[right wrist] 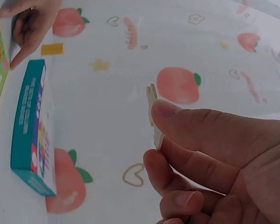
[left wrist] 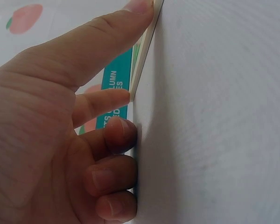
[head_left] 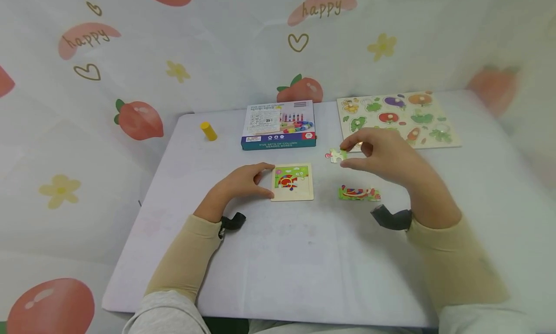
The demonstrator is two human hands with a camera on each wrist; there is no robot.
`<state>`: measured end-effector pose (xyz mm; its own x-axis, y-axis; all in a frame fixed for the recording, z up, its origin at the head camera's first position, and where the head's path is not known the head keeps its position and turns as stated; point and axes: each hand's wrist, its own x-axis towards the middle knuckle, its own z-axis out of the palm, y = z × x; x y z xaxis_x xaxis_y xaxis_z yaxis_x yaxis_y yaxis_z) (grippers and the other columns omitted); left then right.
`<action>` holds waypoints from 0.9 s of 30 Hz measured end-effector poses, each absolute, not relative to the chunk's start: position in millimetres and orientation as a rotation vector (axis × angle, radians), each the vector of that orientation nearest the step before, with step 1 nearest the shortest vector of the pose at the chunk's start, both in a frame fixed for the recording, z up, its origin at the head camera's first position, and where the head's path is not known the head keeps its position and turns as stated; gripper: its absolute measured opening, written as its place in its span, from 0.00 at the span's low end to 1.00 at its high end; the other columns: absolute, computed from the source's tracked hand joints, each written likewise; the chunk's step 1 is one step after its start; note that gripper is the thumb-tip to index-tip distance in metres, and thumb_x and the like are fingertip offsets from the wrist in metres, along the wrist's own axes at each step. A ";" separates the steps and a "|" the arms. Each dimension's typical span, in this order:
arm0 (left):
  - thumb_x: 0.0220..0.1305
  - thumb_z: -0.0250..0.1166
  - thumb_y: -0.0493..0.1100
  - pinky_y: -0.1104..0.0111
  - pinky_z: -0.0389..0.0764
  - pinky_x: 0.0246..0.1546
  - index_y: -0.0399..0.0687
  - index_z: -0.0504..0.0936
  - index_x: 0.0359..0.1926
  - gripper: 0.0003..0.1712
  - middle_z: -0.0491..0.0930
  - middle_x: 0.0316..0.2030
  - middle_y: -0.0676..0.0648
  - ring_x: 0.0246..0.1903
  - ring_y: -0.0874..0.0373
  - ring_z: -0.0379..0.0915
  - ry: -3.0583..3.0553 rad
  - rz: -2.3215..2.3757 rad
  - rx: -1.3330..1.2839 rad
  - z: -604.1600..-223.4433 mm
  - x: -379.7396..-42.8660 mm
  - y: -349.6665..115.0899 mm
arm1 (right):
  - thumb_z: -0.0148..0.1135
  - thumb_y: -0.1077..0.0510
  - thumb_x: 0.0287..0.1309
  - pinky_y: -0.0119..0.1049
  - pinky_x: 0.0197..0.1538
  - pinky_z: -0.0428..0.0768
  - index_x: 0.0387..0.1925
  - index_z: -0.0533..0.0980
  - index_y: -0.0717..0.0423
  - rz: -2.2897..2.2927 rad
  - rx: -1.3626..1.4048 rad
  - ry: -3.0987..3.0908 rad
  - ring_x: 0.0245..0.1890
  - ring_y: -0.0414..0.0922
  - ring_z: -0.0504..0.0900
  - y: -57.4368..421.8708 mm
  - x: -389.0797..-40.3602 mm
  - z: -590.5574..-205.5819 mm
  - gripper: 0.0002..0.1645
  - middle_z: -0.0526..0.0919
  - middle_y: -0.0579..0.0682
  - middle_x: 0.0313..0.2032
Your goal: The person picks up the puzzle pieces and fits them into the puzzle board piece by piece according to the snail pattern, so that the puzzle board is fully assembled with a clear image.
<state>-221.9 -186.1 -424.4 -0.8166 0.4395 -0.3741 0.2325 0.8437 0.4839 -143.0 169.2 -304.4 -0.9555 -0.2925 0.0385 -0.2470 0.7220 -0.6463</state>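
Two bare hands above a white table, as observed by an onlooker in the room. Head view: the left hand holds the left edge of a square puzzle board, thumb at the near corner and index finger at the far one; the board's upper part bears a picture, its lower part bare wood. To its right, the right hand pinches a puzzle piece between thumb and fingertips. Nearer the person lies a cluster of pieces. Beyond stand a teal-edged box, a yellow cylinder to its left, and a vegetable board to its right, partly behind the right hand. Left-wrist view: thumb and index finger are spread apart along the puzzle board's edge, touching it; the other three fingers are bent beside the white surface. Right-wrist view: the puzzle piece appears edge-on, thumb on one side and index finger on the other, the remaining fingers curled below; I cannot tell its printed face from this side. At upper left, the left hand touches the puzzle board, near the box.
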 end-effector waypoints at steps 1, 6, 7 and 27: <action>0.52 0.78 0.66 0.56 0.67 0.43 0.64 0.67 0.76 0.52 0.67 0.37 0.45 0.44 0.52 0.66 2.538 0.586 0.494 -424.6 -221.8 -186.1 | 0.78 0.53 0.57 0.40 0.32 0.65 0.49 0.85 0.52 -1.070 -0.453 2.848 0.34 0.49 0.68 166.0 -143.1 -304.2 0.19 0.73 0.52 0.30; 0.52 0.78 0.66 0.57 0.67 0.42 0.64 0.67 0.76 0.52 0.67 0.37 0.45 0.43 0.52 0.67 2.542 0.589 0.498 -426.7 -222.2 -186.6 | 0.78 0.54 0.57 0.39 0.34 0.66 0.50 0.85 0.53 -1.132 -0.512 2.848 0.34 0.49 0.69 150.4 -144.8 -308.5 0.19 0.78 0.50 0.35; 0.51 0.78 0.66 0.57 0.67 0.42 0.64 0.67 0.76 0.53 0.68 0.37 0.45 0.43 0.52 0.67 2.543 0.590 0.496 -426.5 -222.2 -186.5 | 0.78 0.54 0.57 0.40 0.34 0.66 0.50 0.85 0.54 -1.144 -0.529 2.852 0.34 0.49 0.69 147.4 -145.5 -310.4 0.19 0.80 0.49 0.36; 0.53 0.77 0.67 0.56 0.66 0.43 0.64 0.67 0.76 0.52 0.68 0.38 0.45 0.43 0.52 0.66 2.546 0.583 0.519 -426.9 -222.8 -188.2 | 0.77 0.54 0.58 0.47 0.52 0.77 0.51 0.84 0.57 -1.050 -0.552 2.680 0.48 0.55 0.78 99.2 -173.2 -375.1 0.20 0.85 0.55 0.48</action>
<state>-222.8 -188.2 -426.9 -0.8157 0.4528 -0.3600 0.2511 0.8379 0.4847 -173.2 99.2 -375.1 -0.9076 -0.4158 -0.0575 -0.2660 0.6758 -0.6874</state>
